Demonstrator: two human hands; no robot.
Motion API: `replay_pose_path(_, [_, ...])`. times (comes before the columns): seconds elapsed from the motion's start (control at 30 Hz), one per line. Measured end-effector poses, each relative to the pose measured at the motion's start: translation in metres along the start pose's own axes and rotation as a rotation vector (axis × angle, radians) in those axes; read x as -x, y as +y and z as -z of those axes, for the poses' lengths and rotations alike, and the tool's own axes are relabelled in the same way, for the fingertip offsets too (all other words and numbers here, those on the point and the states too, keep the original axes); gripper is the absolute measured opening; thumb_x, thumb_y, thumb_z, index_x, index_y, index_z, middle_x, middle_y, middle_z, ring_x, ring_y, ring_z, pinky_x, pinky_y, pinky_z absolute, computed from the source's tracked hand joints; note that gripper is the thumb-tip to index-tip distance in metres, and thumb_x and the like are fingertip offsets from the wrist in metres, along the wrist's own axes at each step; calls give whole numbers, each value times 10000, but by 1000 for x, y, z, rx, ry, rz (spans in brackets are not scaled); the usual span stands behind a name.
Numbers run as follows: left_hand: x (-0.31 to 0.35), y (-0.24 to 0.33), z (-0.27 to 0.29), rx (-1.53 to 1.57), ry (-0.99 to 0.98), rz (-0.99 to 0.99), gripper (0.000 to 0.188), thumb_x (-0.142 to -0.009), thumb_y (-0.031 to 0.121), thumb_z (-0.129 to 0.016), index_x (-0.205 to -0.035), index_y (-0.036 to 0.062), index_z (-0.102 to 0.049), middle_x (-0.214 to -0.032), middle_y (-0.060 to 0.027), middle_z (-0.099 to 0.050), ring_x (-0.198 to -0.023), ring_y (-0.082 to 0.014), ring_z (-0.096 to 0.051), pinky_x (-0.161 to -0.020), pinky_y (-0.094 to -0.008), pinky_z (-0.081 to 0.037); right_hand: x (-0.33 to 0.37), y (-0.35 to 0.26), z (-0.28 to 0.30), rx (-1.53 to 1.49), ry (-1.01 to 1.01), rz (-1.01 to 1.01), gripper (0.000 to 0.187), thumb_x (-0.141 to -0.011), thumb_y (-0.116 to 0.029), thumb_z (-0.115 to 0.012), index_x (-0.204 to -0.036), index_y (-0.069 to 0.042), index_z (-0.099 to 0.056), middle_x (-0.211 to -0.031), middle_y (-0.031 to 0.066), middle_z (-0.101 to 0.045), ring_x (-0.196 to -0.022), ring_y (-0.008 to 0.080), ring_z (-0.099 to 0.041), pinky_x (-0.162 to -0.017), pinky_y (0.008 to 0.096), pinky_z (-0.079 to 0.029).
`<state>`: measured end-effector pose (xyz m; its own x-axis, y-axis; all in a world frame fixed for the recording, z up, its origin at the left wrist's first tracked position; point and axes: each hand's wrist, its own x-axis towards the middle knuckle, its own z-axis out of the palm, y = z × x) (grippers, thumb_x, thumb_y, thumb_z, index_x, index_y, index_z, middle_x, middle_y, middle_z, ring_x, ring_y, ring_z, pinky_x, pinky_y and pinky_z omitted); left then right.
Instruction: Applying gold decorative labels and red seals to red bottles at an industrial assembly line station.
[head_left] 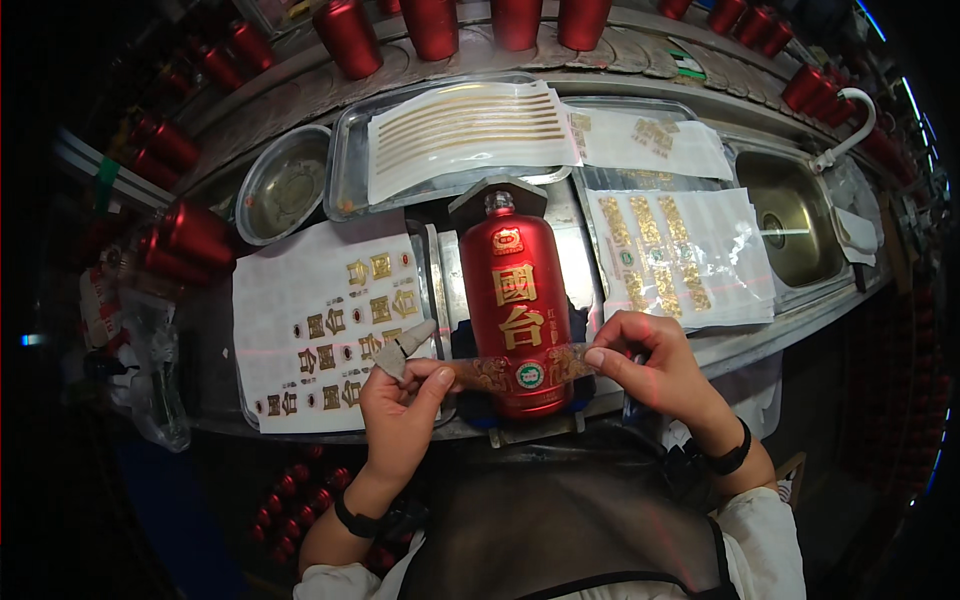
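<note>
A glossy red bottle with gold characters lies on its back in a metal cradle, its neck pointing away from me. Across its lower part stretches a clear decal strip with gold ornament and a round green badge. My left hand pinches the strip's left end. Above that thumb and forefinger juts a small grey-white wedge-shaped piece with a black band; how it is held is partly hidden. My right hand pinches the strip's right end. The strip lies over or just above the glass; I cannot tell whether it touches.
On the left, a white sheet of gold character decals covers a tray. Another decal sheet lies right, beside a metal sink. Behind are a sheet of gold stripes, a round metal bowl and red bottles on a conveyor.
</note>
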<state>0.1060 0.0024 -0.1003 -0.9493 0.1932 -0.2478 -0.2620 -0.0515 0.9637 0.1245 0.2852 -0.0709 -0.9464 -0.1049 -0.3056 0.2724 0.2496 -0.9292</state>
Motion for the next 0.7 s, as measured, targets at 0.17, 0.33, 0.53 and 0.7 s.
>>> replay_pose_path(0.17, [2, 0, 2, -33, 18, 7, 482, -920, 5, -624, -1368, -59, -458, -927, -113, -705, -827, -136, -671, -780, -273, -562, 6, -5, 0, -41, 34, 37, 156, -865, -148, -724, -835, -7, -664, -705, -8, -605, -648, 52, -497, -595, 234, -412])
replay_pose_path(0.33, [3, 2, 3, -44, 20, -3, 478, -921, 9, -625, -1364, -61, -459, -929, -117, -705, -828, -140, -673, -779, -275, -565, 6, -2, 0, -65, 55, 48, 144, -859, -132, -727, -833, -5, -665, -711, -7, -606, -646, 52, -495, -590, 232, -408])
replay_pose_path(0.53, [2, 0, 6, -65, 15, 20, 480, -922, 8, -625, -1368, -53, -459, -921, -111, -704, -819, -139, -670, -777, -276, -560, 3, 1, -2, -34, 42, 42, 139, -861, -127, -724, -833, -4, -666, -712, -7, -605, -652, 53, -489, -592, 231, -400])
replay_pose_path(0.7, [2, 0, 5, -71, 3, 22, 491, -921, 3, -627, -1378, -46, -454, -920, -108, -704, -821, -137, -666, -784, -275, -552, 2, 4, -2, -40, 37, 49, 147, -864, -138, -727, -836, -7, -667, -712, -6, -606, -658, 55, -491, -597, 232, -403])
